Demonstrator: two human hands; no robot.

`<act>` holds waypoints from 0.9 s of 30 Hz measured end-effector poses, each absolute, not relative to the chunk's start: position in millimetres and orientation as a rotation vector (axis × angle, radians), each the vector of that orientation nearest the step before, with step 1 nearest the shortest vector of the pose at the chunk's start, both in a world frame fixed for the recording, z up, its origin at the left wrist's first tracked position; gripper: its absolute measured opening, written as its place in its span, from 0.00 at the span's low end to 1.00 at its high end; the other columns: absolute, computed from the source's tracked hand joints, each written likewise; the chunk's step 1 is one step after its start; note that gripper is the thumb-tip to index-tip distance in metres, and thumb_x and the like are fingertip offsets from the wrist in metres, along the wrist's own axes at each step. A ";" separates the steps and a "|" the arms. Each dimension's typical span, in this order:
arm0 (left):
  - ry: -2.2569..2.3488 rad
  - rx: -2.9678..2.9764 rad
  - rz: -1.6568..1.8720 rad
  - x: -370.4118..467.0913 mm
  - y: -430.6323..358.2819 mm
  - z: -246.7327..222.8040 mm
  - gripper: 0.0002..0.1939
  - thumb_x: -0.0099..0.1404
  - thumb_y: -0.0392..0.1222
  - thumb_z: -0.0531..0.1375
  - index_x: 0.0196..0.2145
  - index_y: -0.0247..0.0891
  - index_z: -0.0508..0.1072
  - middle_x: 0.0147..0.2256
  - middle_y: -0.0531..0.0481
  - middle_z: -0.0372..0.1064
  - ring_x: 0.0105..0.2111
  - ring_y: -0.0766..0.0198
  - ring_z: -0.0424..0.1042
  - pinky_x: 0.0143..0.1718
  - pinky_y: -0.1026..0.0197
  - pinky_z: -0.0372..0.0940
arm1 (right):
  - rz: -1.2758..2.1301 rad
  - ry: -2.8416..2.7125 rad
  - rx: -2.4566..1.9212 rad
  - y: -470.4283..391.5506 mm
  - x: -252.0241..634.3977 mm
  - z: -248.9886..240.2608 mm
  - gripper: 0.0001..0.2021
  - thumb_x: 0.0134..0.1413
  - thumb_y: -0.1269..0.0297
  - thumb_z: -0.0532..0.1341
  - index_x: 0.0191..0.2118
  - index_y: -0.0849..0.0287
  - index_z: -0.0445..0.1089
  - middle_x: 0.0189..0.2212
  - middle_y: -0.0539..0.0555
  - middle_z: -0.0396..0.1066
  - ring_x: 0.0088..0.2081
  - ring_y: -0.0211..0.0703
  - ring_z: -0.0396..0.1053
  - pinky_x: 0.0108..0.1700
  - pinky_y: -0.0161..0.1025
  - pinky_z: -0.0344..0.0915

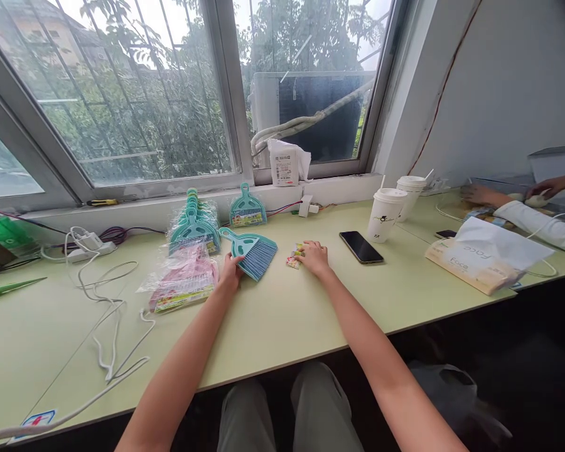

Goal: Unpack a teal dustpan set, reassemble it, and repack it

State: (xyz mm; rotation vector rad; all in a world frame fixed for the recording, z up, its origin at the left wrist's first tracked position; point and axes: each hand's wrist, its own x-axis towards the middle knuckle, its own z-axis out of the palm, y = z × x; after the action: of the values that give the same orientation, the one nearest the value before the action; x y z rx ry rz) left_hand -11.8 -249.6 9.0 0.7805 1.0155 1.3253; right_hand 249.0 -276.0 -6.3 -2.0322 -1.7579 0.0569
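Note:
A teal mini dustpan with its brush [258, 258] lies tilted on the table, dark bristles toward the right. My left hand [230, 272] is closed on its left edge, thumb on top. To the right, my right hand [314, 258] has its fingers bent over a few small colourful printed labels [292, 261], pinching at them against the tabletop; the fingertips are partly hidden. Left of my left hand are pink dustpan sets [183, 279] in clear plastic bags. Behind them stands a row of teal dustpan sets [193, 229], and another teal set [247, 210] leans by the wall.
A black phone [361, 247] and two white lidded cups [385, 216] stand right of my hand. Farther right are a tissue pack [480, 257] and another person's arms [541, 220]. White cables [115, 307] sprawl at left. The table's front edge [282, 371] runs above my knees.

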 end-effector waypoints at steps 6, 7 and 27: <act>0.921 0.788 1.258 3.3 -259.8 10.4 0.34 0.56 0.32 0.62 0.57 0.47 0.55 0.38 0.51 0.67 0.28 0.69 0.69 0.32 0.62 0.68 | 0.089 -1.224 -2.092 -275.9 255.8 10.1 0.21 0.62 0.51 0.52 0.46 0.60 0.73 0.48 0.62 0.70 0.52 0.53 0.62 0.52 0.48 0.52; 0.905 0.772 1.255 7.9 -261.6 8.5 0.36 0.55 0.32 0.63 0.57 0.45 0.54 0.39 0.51 0.67 0.29 0.68 0.70 0.33 0.62 0.68 | 0.127 -1.153 -2.067 -277.4 255.5 15.3 0.23 0.63 0.50 0.49 0.48 0.60 0.72 0.48 0.63 0.70 0.52 0.53 0.63 0.52 0.48 0.53; 0.846 0.863 1.360 18.4 -259.5 -5.4 0.36 0.41 0.23 0.68 0.47 0.37 0.60 0.38 0.48 0.70 0.34 0.63 0.73 0.37 0.61 0.68 | -0.010 -2.006 -1.813 -303.0 161.8 1.9 0.29 0.68 0.52 0.38 0.61 0.65 0.60 0.68 0.60 0.29 0.69 0.48 0.24 0.61 0.68 0.20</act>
State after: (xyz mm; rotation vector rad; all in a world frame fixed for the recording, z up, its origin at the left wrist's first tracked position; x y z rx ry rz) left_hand 18.4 -259.5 -5.4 0.8629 0.8455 1.3604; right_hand 161.8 -303.0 1.9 -1.8128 -2.0056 -0.0102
